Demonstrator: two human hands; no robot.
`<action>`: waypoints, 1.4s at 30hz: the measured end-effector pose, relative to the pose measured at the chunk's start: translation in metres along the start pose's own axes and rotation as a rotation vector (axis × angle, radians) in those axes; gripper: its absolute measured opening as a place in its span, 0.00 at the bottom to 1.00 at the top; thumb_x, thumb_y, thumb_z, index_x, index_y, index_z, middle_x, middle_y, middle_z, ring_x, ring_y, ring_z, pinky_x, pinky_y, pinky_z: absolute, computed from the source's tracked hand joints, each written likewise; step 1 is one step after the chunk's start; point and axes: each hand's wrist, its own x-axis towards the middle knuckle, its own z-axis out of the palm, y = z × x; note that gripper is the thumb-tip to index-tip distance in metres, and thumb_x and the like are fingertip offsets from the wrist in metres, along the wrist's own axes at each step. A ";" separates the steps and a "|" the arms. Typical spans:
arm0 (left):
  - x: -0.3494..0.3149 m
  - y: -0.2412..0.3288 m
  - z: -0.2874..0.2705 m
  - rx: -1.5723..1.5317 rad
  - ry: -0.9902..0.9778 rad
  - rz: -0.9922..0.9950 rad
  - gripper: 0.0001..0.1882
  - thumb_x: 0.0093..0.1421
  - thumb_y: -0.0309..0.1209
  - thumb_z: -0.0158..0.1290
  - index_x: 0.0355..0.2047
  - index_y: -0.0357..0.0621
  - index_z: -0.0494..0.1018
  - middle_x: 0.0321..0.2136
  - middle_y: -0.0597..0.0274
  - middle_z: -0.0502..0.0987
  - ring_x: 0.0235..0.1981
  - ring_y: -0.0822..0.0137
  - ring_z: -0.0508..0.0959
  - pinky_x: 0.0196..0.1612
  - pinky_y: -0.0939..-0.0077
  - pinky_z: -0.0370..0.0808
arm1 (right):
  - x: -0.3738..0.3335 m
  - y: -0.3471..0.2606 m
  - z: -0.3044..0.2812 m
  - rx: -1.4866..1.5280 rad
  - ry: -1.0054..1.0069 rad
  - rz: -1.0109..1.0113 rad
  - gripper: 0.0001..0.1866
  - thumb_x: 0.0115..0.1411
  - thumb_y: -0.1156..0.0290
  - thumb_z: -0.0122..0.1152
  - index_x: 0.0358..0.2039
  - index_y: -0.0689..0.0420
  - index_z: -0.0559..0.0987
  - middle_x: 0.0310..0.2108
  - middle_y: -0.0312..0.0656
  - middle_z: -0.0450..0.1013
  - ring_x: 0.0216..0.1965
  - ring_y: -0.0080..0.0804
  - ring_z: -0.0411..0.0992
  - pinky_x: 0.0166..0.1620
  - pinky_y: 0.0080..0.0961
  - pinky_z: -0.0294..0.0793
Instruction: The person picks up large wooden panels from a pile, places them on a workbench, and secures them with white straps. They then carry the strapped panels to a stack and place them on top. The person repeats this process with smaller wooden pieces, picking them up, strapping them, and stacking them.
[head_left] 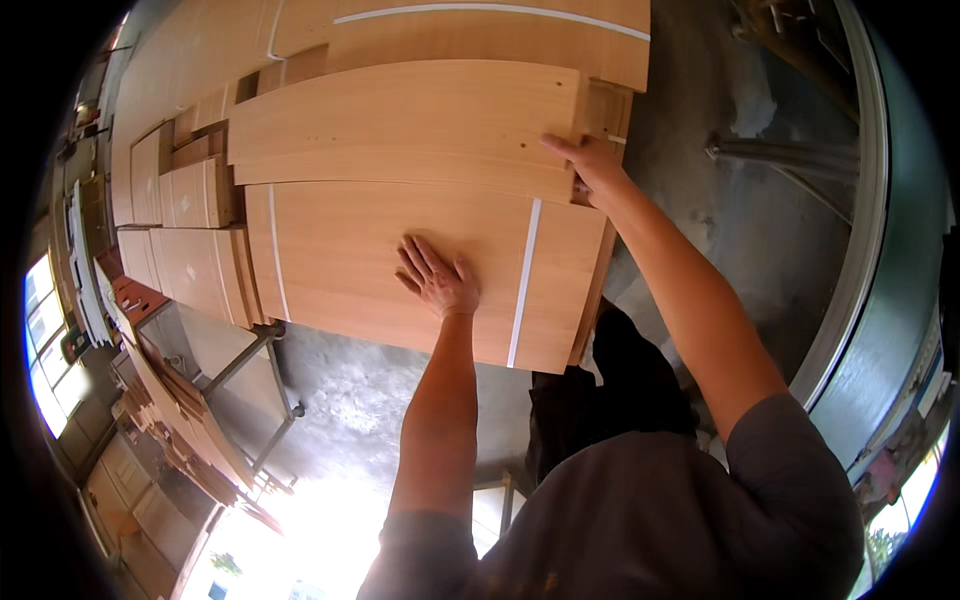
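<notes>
My left hand [437, 280] lies flat, fingers spread, on a light wood-grain panel [400, 215] bound with white straps. Just beyond it, a longer wood-grain board [400, 115] rests on the stack, with small dark holes near its right end. At that end my right hand [597, 170] grips the board, thumb on top and the other fingers curled down over the edge, partly hidden. Under the right end, the edges of other stacked panels show.
More strapped panels [490, 30] lie at the far side, and shorter stacked pieces [190, 195] stand to the left. A metal-framed trolley [235, 365] and leaning boards [180, 410] are at lower left. Along the right runs a long metal-edged machine or bench [885, 250]. The floor is grey concrete [350, 380].
</notes>
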 end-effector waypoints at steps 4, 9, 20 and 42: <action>0.008 -0.002 0.002 -0.096 0.027 -0.041 0.43 0.56 0.50 0.48 0.65 0.41 0.47 0.67 0.54 0.45 0.68 0.52 0.42 0.66 0.47 0.34 | -0.046 -0.006 -0.079 -0.041 -0.029 0.018 0.32 0.49 0.53 0.69 0.47 0.60 0.71 0.34 0.38 0.72 0.31 0.24 0.72 0.33 0.23 0.71; 0.027 0.090 -0.015 -1.379 -0.081 -0.659 0.43 0.57 0.56 0.52 0.62 0.40 0.53 0.55 0.53 0.63 0.54 0.58 0.67 0.51 0.62 0.70 | -0.111 0.015 -0.202 0.017 0.035 -0.001 0.36 0.52 0.55 0.69 0.54 0.61 0.66 0.44 0.40 0.70 0.42 0.28 0.71 0.39 0.26 0.73; -0.008 0.217 -0.096 -2.242 -0.485 -1.051 0.33 0.55 0.43 0.60 0.56 0.43 0.61 0.51 0.52 0.71 0.51 0.57 0.73 0.49 0.58 0.74 | -0.351 0.030 -0.322 -0.100 0.397 -0.360 0.43 0.51 0.53 0.68 0.58 0.68 0.59 0.50 0.49 0.66 0.49 0.36 0.67 0.50 0.30 0.67; -0.293 -0.337 -0.248 -2.854 0.405 -0.764 0.46 0.52 0.73 0.32 0.59 0.54 0.61 0.57 0.62 0.66 0.56 0.55 0.66 0.58 0.52 0.64 | -0.592 0.188 0.038 -0.780 -0.003 -0.737 0.36 0.34 0.78 0.76 0.48 0.64 0.73 0.43 0.42 0.74 0.44 0.33 0.72 0.47 0.28 0.71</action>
